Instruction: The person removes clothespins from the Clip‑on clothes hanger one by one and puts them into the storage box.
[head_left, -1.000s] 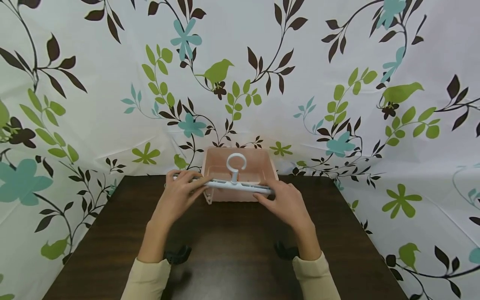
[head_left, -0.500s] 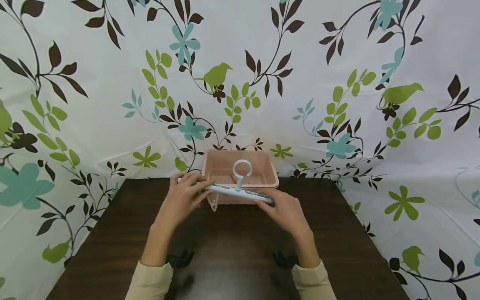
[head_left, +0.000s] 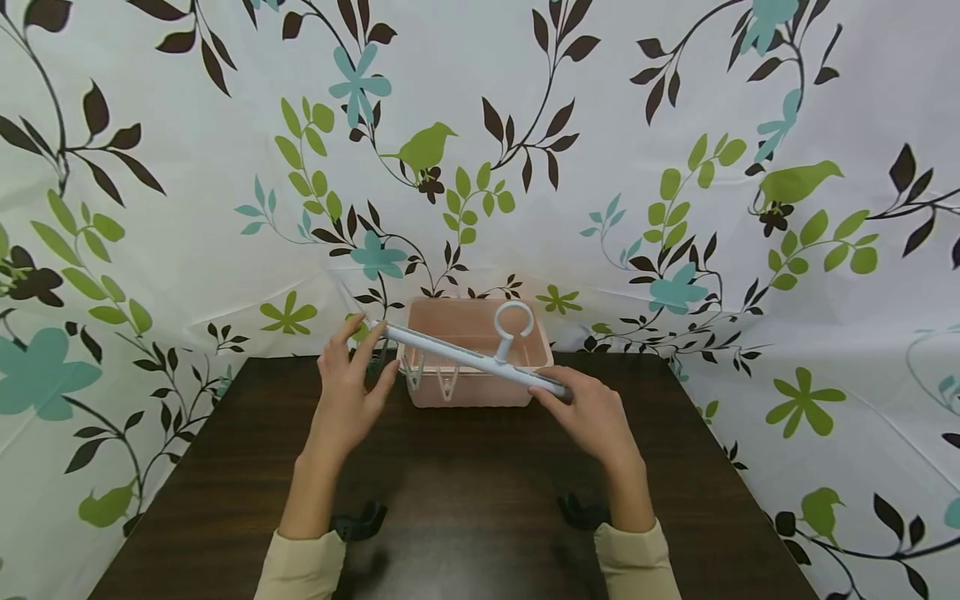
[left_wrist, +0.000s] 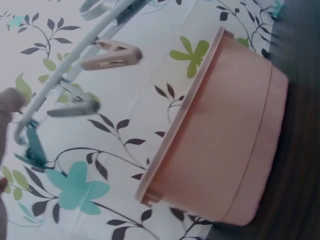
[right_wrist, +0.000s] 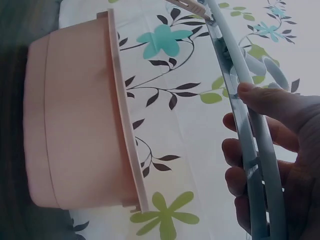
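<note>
A pale blue clip hanger (head_left: pixel 457 354) with a round hook (head_left: pixel 514 320) slants in the air before the pink basin, its left end higher. My right hand (head_left: pixel 592 408) grips the right end, fingers behind the bar and thumb in front in the right wrist view. By the raised left end is my left hand (head_left: pixel 347 396), fingers extended and thumb apart; the fingertips are at the bar, though contact is hard to tell. From the bar dangle a beige clip (left_wrist: pixel 112 56), a grey clip (left_wrist: pixel 75 106) and a teal clip (left_wrist: pixel 35 147) in the left wrist view.
The pink basin (head_left: pixel 480 392) stands at the far edge of a dark wooden table (head_left: pixel 465 483). Directly behind rises a white cloth (head_left: pixel 637 108) printed with leaves, flowers and birds. A dark strap piece (head_left: pixel 360 521) sits by the left wrist.
The hanger has tilted, its left end rising and its right end shifting right. My left hand's fingers have loosened and spread from the bar. More clips show below it.
</note>
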